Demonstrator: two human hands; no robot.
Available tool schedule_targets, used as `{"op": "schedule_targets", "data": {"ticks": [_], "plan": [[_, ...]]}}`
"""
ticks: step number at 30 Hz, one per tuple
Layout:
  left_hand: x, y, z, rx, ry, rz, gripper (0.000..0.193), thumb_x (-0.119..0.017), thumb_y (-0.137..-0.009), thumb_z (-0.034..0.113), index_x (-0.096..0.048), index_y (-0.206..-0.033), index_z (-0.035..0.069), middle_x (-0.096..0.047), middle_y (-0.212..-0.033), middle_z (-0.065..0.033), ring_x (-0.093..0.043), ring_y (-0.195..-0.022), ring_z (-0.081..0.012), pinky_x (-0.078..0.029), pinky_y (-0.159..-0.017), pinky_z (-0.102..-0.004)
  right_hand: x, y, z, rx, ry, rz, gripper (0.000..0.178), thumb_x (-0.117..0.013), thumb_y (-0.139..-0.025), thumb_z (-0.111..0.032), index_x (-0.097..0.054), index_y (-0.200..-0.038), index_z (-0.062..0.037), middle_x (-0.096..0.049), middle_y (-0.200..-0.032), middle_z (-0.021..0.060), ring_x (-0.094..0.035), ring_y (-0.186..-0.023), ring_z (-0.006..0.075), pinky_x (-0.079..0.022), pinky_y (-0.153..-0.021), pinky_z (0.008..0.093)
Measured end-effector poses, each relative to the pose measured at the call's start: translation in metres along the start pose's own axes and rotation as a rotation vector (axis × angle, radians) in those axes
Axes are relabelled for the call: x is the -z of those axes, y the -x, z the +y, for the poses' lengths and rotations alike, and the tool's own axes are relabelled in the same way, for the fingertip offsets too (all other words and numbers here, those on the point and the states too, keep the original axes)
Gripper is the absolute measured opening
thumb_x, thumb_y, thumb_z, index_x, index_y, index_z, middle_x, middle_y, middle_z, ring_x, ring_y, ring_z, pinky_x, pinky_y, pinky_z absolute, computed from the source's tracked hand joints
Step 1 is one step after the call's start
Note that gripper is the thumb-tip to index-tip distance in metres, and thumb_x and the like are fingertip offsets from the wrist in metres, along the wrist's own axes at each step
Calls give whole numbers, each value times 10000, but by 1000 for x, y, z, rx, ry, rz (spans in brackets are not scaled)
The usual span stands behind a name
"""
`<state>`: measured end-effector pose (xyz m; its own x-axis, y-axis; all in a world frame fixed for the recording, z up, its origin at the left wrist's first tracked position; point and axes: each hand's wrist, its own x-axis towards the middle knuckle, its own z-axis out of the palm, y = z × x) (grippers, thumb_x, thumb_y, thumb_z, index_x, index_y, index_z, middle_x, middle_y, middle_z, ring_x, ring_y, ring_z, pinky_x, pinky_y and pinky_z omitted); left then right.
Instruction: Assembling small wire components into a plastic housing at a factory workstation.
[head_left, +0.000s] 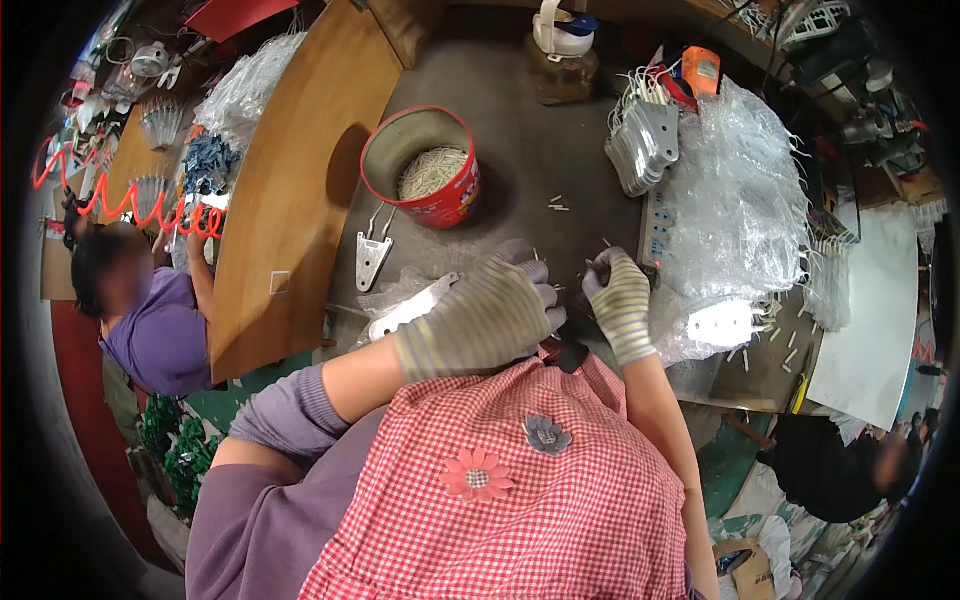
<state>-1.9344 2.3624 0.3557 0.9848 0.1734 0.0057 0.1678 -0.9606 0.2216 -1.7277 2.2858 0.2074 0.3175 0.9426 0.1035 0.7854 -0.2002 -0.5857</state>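
My left hand (492, 308), in a striped grey-yellow glove, is closed over the near part of the table, fingers curled toward the right. A thin tip shows beside its fingers, but what it grips is hidden. To its right, my right hand (622, 305), gloved alike, is pinched shut, and a thin sliver pokes up at its fingertips, too small to name. A silver metal plate (412, 308) on clear plastic lies partly under my left wrist. Farther left rests a similar plate with two wire prongs (374, 262). Beyond my hands stands a red bucket (455, 205) holding many short white tubes (432, 174).
A few loose white tubes (559, 208) lie mid-table. Bubble-wrapped bundles (735, 200) and stacked metal plates (640, 148) fill the right side. A lidded jar (565, 78) stands at the back. A wooden partition (290, 180) borders the left; beyond it sits another person (165, 325).
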Motion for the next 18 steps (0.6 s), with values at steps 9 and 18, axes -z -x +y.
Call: {"op": "schedule_targets", "data": {"ticks": [9,18], "plan": [[-16,1,-3,184,482,254,177,-645,-812,275,-698,-809,107,-645,-760,-58,-593,-851,-282,-438,-832,-427,85,48,-73,-370,-1033,-224,136,-662,-869,-12,-660,-1005,-13,-650,-884,17,-611,-805,78,-509,-717,233],[-22,1,-4,182,559,270,176,-657,-818,273,-722,-832,110,-650,-773,-64,-580,-835,-288,-438,-789,-426,71,49,-78,-197,-667,8,104,-709,-878,-102,-655,-907,-18,-652,-794,75,-620,-708,156,-498,-665,298]]}}
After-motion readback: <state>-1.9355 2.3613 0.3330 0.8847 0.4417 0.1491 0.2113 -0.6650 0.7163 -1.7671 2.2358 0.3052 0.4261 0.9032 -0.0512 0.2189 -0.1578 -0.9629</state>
